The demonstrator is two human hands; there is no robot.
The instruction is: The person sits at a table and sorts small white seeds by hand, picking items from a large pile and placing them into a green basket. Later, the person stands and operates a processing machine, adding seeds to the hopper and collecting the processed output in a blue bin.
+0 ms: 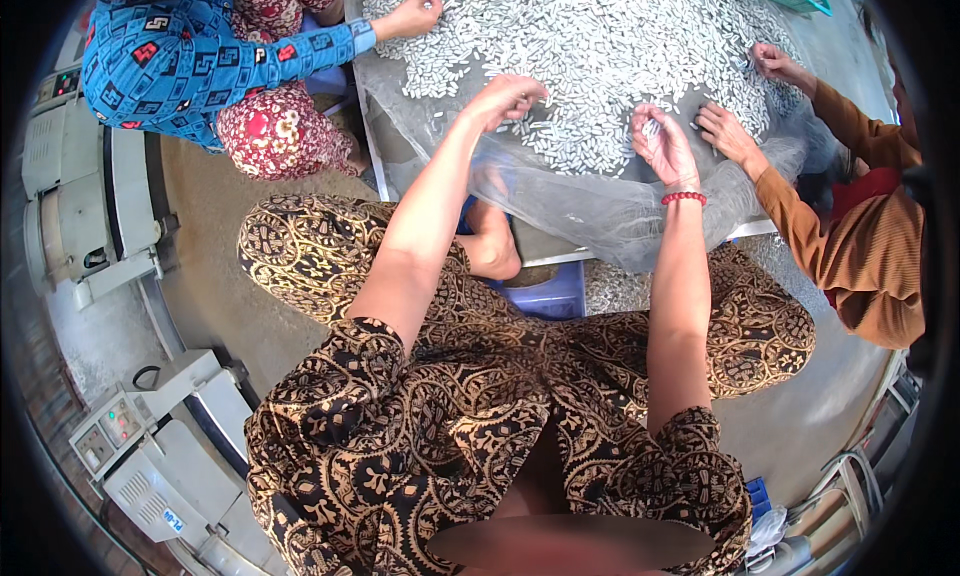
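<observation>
Black-and-tan patterned clothing (pixel 400 426) fills the foreground as a seated worker leans both bare forearms over a broad heap of small, white-and-grey oblong pieces (pixel 590 96). The heap spreads across a white-edged grey tabletop (pixel 556 258), where translucent grey netting (pixel 620 221) drapes at the near side.

Each piece looks light, stiff and perhaps slippery, best taken across its narrow sides between thumb and fingertip; whether the material is brittle cannot be told.

Above the heap's near left edge, the worker's left hand (pixel 505 101) bends its fingers about halfway; whether they pinch anything is not clear. Palm turned up, the right hand (pixel 664 148), below which sits a red beaded bracelet (pixel 683 198), curls its fingers closely around what appears to be at least 1 piece.

Flanking the worker, 2 others reach in: 1 in a blue patterned sleeve (pixel 310 56), 1 in a brown ribbed sleeve (pixel 795 211).
</observation>
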